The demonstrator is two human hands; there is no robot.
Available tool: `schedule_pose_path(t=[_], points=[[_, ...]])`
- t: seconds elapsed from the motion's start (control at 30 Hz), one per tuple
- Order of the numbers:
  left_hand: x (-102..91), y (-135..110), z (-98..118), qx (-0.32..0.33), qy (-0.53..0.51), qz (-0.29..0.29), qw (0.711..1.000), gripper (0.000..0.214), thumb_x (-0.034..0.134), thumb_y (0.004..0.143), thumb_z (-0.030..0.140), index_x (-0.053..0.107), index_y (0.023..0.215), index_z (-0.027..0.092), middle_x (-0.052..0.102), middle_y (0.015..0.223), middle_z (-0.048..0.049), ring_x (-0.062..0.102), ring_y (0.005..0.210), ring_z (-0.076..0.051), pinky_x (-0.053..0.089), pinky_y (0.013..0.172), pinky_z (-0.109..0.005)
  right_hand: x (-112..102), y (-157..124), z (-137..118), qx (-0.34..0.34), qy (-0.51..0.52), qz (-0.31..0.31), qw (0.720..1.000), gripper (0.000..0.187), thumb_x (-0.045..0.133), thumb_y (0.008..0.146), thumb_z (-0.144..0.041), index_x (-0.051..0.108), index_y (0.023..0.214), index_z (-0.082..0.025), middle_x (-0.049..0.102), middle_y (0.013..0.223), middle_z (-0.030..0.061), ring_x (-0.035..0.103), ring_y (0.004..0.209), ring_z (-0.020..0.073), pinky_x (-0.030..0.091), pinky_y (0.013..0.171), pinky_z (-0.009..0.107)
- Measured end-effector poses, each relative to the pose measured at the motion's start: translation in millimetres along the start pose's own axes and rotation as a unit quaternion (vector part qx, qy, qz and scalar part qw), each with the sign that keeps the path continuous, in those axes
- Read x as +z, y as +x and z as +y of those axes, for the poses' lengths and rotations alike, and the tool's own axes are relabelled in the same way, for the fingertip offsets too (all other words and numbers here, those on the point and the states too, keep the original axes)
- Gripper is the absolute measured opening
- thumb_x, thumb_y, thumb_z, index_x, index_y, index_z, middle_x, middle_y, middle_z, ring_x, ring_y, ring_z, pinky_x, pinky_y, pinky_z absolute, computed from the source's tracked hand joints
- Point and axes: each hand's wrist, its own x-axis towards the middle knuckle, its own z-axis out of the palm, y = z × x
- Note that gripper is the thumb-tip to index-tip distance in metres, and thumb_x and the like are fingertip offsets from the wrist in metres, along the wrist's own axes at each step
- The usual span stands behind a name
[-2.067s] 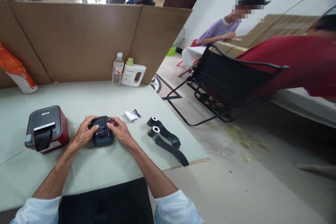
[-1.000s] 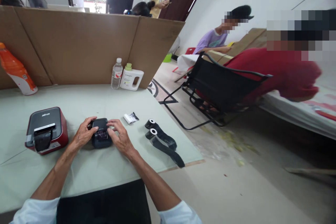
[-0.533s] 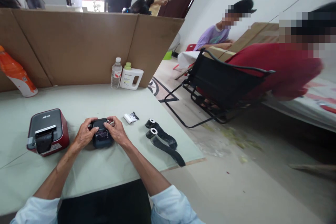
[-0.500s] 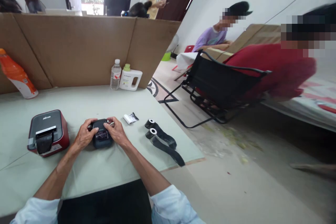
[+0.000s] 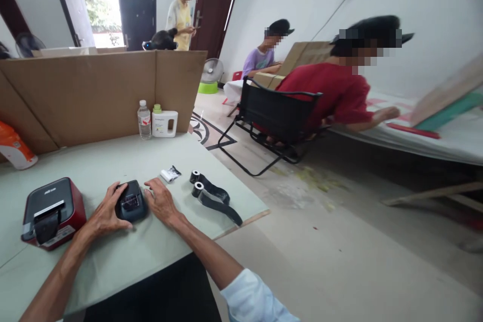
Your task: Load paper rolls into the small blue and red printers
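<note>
A small dark blue-black device (image 5: 131,202) with rounded corners and a shiny panel on top lies on the pale green tabletop (image 5: 151,254). Curved round its left side is my left hand (image 5: 107,211), with fingers at its upper edge and the thumb below its near edge. My right hand (image 5: 161,201) rests just beside the device's right edge, its fingers loosely bent and holding nothing. Beyond that hand lies a small white roll with a black-and-white wrapper (image 5: 171,174). Two partly unwound black ribbon rolls (image 5: 211,193) lie farther right.
At the left stands a red and black label printer (image 5: 53,214). A cardboard screen (image 5: 105,95) rises behind a clear bottle (image 5: 144,121), a white jug (image 5: 164,123) and an orange bottle (image 5: 17,146). Right of the table are a black folding chair (image 5: 279,110) and a seated person in red (image 5: 324,90).
My right hand has come off the device to its right side. My left thumb has moved from the device's top to its near edge. The view has turned right and tilted up.
</note>
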Motion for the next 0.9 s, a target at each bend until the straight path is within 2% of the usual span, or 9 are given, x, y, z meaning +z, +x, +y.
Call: schedule_pose_path(t=[0.07, 0.13, 0.23, 0.3, 0.4, 0.57, 0.67, 0.77, 0.9], points=[[2.0, 1.5, 1.6, -0.001, 0.015, 0.001, 1.000, 0.121, 0.091, 0.058, 0.049, 0.031, 0.161, 0.026, 0.025, 0.165, -0.0178, 0.035, 0.150, -0.045, 0.037, 0.121, -0.059, -16.8, 4.2, 6.6, 0.003, -0.095, 0.017, 0.995, 0.022, 0.055, 0.097, -0.019, 0.065, 0.117, -0.018, 0.065, 0.119, 0.0132, 0.057, 0.115, 0.0270, 0.047, 0.103, 0.042], [3.6, 2.2, 3.0, -0.008, 0.022, -0.001, 1.000, 0.121, 0.090, 0.059, 0.044, 0.028, 0.162, 0.028, 0.022, 0.166, -0.0168, 0.036, 0.150, -0.045, 0.038, 0.120, -0.058, -31.6, 12.4, 15.6, 0.050, -0.185, 0.020, 0.981, 0.023, 0.060, 0.096, -0.022, 0.064, 0.118, -0.016, 0.062, 0.126, 0.0159, 0.054, 0.118, 0.0298, 0.046, 0.103, 0.045], [4.4, 2.9, 5.2, -0.012, 0.029, 0.005, 0.999, 0.122, 0.090, 0.059, 0.043, 0.026, 0.162, 0.030, 0.022, 0.165, -0.0156, 0.040, 0.147, -0.045, 0.042, 0.118, -0.058, -41.5, 26.5, 29.5, 0.117, -0.278, -0.023, 0.953, 0.021, 0.066, 0.096, -0.030, 0.064, 0.112, -0.015, 0.062, 0.122, 0.0173, 0.055, 0.113, 0.0309, 0.047, 0.096, 0.044], [3.9, 3.3, 7.3, -0.008, 0.033, 0.015, 0.999, 0.120, 0.089, 0.058, 0.040, 0.027, 0.161, 0.031, 0.025, 0.163, -0.0149, 0.042, 0.145, -0.045, 0.045, 0.116, -0.057, -40.2, 32.6, 36.6, 0.131, -0.299, -0.045, 0.944, 0.015, 0.065, 0.096, -0.028, 0.064, 0.105, -0.016, 0.064, 0.116, 0.0166, 0.056, 0.110, 0.0297, 0.048, 0.092, 0.041], [2.3, 3.4, 11.0, -0.003, 0.036, 0.025, 0.999, 0.115, 0.087, 0.059, 0.035, 0.031, 0.159, 0.028, 0.030, 0.159, -0.0140, 0.043, 0.145, -0.042, 0.046, 0.116, -0.053, -35.9, 32.3, 41.8, 0.128, -0.298, -0.043, 0.945, 0.006, 0.061, 0.097, -0.021, 0.063, 0.101, -0.018, 0.066, 0.112, 0.0152, 0.056, 0.107, 0.0274, 0.047, 0.090, 0.038], [-2.0, 9.4, 17.1, 0.018, 0.039, 0.052, 0.998, 0.111, 0.087, 0.057, 0.036, 0.037, 0.155, 0.028, 0.036, 0.155, -0.0123, 0.042, 0.145, -0.041, 0.044, 0.118, -0.053, -36.9, 9.5, 43.8, 0.117, -0.284, -0.023, 0.951, 0.007, 0.061, 0.096, -0.024, 0.062, 0.101, -0.020, 0.065, 0.107, 0.0124, 0.057, 0.104, 0.0275, 0.046, 0.086, 0.036], [-2.6, 26.0, 24.7, 0.031, 0.045, 0.074, 0.996, 0.109, 0.087, 0.056, 0.039, 0.040, 0.153, 0.025, 0.038, 0.152, -0.0135, 0.042, 0.144, -0.041, 0.042, 0.119, -0.056, -35.4, -8.3, 44.6, 0.101, -0.270, 0.006, 0.958, 0.011, 0.062, 0.096, -0.025, 0.063, 0.105, -0.019, 0.065, 0.108, 0.0123, 0.057, 0.106, 0.0280, 0.045, 0.088, 0.037], [2.8, 54.5, 36.6, 0.036, 0.046, 0.093, 0.994, 0.108, 0.087, 0.055, 0.039, 0.040, 0.152, 0.024, 0.038, 0.151, -0.0145, 0.043, 0.143, -0.041, 0.042, 0.118, -0.055, -32.2, -19.7, 43.0, 0.083, -0.260, 0.028, 0.961, 0.017, 0.065, 0.095, -0.026, 0.062, 0.110, -0.019, 0.066, 0.112, 0.0130, 0.058, 0.110, 0.0288, 0.044, 0.091, 0.039], [17.9, 100.6, 48.9, 0.031, 0.032, 0.102, 0.994, 0.111, 0.088, 0.053, 0.040, 0.040, 0.151, 0.022, 0.037, 0.151, -0.0153, 0.045, 0.140, -0.040, 0.045, 0.115, -0.054, -34.2, -19.1, 36.3, 0.094, -0.257, 0.013, 0.962, 0.017, 0.069, 0.093, -0.029, 0.063, 0.105, -0.019, 0.068, 0.109, 0.0115, 0.061, 0.107, 0.0285, 0.047, 0.088, 0.037]])
